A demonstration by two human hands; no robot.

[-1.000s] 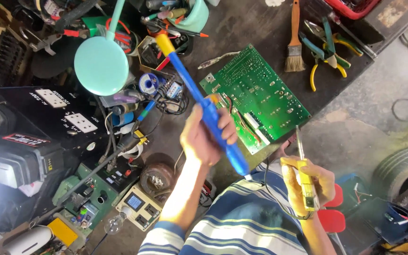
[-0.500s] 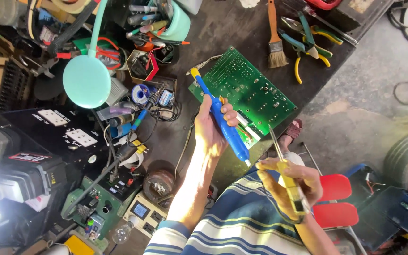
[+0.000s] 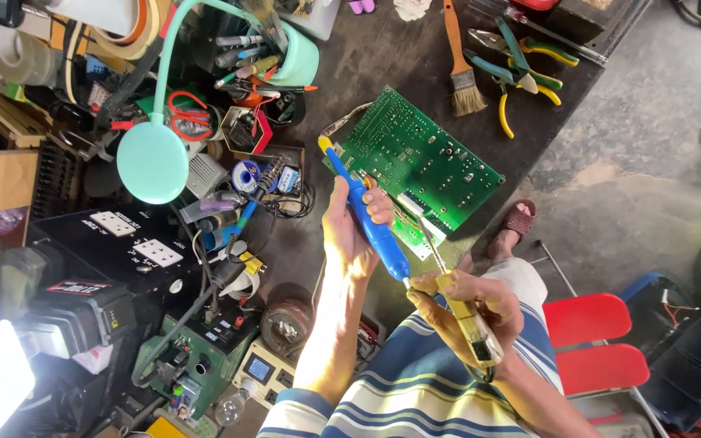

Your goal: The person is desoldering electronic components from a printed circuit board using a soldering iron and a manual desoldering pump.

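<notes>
Hands first: the left hand (image 3: 356,231) is wrapped around a long blue plastic soldering tool with a yellow end (image 3: 367,215), and compared with a second ago that tool sits lower and closer to the body, its metal tip now pointing back toward the lap instead of sticking way out over the bench. The right hand (image 3: 468,304) is closed around a yellow-handled tool with a thin metal shaft (image 3: 456,300), and the two tools have come together, tips nearly touching just off the near edge of the green rectangular circuit board (image 3: 419,166). My read is that the tip is getting some attention rather than the board, which lies flat on the dark workbench (image 3: 383,49) and hasn't been shifted apart from the camera moving. Around it: a mint green gooseneck desk lamp (image 3: 154,162) to the left, a mint cup stuffed with pens (image 3: 298,53) behind it, a wooden-handled paintbrush (image 3: 460,73) and green-and-yellow pliers (image 3: 521,65) at the top. For labels, a black box with white socket plates (image 3: 135,239) sits left, and a dark power unit below it carries a red and white sticker (image 3: 70,288), too small to make out anyway.
</notes>
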